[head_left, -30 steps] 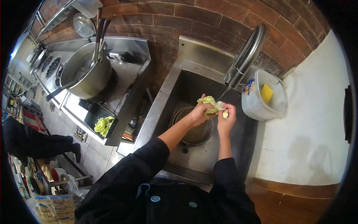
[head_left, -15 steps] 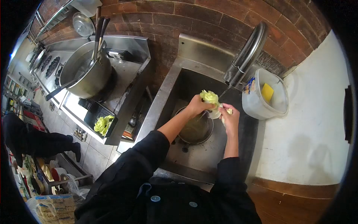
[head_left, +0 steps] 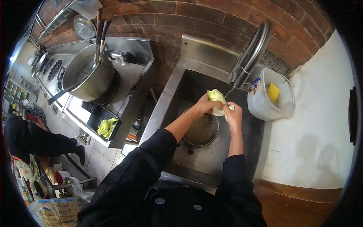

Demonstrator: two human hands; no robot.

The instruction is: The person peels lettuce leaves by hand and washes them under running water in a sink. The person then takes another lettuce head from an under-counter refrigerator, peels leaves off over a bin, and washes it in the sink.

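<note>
Pale green lettuce (head_left: 215, 97) is held between both hands under the faucet (head_left: 251, 56), where a thin stream of water runs. My left hand (head_left: 205, 105) grips it from the left, fingers wrapped round it. On the right, my right hand (head_left: 233, 113) has its fingers closed on the lettuce's lower right edge. Below them, a round pan (head_left: 202, 130) with cloudy liquid sits in the steel sink (head_left: 196, 160). More lettuce leaves (head_left: 107, 128) lie in a black tray (head_left: 99, 112) to the left.
A large pot (head_left: 89, 77) with long-handled utensils stands on the stove at the left. Right of the faucet is a white tub (head_left: 264, 106) with a yellow sponge (head_left: 273, 92). A person in dark clothes (head_left: 45, 142) is at the far left.
The lettuce has turned in my hands, showing a broader, smoother side. Both hands stay on it under the water. The view has shifted slightly.
</note>
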